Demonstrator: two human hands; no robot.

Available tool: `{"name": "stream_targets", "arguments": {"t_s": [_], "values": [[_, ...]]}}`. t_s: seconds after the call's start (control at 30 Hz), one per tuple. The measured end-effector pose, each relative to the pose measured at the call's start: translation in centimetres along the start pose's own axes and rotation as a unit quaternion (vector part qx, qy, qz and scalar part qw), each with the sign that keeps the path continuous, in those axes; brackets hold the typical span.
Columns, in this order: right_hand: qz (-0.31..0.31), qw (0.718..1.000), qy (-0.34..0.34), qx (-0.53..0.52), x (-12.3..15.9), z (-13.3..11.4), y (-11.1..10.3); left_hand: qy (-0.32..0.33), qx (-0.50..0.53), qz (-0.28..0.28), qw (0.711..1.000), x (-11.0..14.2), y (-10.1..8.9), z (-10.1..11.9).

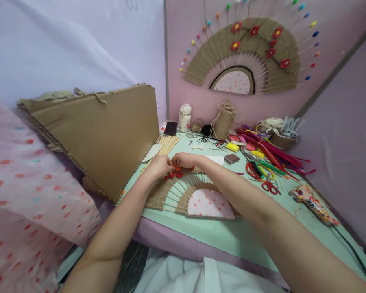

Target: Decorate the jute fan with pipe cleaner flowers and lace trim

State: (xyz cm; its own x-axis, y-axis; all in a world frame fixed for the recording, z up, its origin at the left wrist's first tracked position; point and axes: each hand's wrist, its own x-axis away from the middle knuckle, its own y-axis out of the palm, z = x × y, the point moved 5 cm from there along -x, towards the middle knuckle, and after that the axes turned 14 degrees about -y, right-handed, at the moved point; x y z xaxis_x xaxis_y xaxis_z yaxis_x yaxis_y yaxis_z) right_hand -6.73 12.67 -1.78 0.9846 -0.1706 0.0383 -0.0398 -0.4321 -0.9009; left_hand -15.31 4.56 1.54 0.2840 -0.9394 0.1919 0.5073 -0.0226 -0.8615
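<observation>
A hand fan of woven jute twine (pixel 157 196) on thin sticks lies flat on the table in front of me. Its lower middle carries a half-circle of white cloth with red dots (pixel 210 203). Several small red flowers (pixel 174 174) sit on the fan's upper left part. Above them, my left hand (pixel 161 165) and my right hand (pixel 183 160) meet with fingertips pinched close together. Something red shows just under the fingers, but what they hold is too small and covered to make out. My right forearm hides the fan's right side.
A cardboard sheet (pixel 110 134) stands at left, beside thin sticks (pixel 168 145). Behind are a white bottle (pixel 185 118) and a twine spool (pixel 225 121). Red scissors (pixel 270 187), pipe cleaners (pixel 268 148) and a corded glue gun (pixel 315 203) lie right. A finished-looking fan (pixel 198 65) hangs on the wall.
</observation>
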Motion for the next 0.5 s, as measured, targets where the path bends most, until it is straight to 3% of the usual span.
{"name": "stream_targets", "arguments": {"t_s": [0.1,0.5], "values": [[-0.002,1.0,0.011,-0.012,0.2,0.2,0.1,0.001,-0.071,-0.009,0.997,-0.9,1.0,0.0],[0.008,0.999,0.029,-0.044,0.6,0.7,0.6,-0.011,-0.152,-0.033,0.988,-1.7,1.8,0.7]]}}
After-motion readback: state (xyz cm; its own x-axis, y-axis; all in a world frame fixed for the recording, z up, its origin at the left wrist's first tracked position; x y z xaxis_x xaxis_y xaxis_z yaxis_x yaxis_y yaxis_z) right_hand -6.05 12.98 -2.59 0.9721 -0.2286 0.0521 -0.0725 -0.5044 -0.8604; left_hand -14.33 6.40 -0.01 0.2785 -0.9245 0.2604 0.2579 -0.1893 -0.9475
